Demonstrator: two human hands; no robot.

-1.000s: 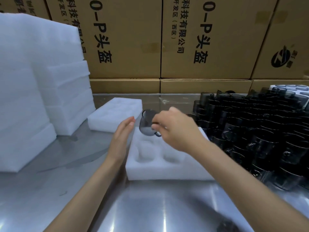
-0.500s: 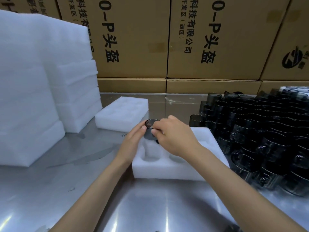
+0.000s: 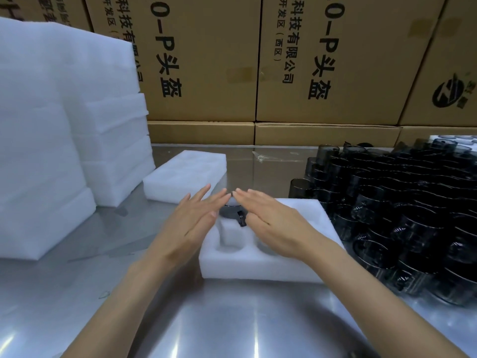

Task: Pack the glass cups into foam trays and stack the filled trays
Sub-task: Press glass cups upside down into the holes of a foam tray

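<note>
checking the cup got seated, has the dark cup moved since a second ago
Yes. The dark glass cup went down from above the foam tray into its far-left pocket, under both flat hands, left hand and right hand.
</note>
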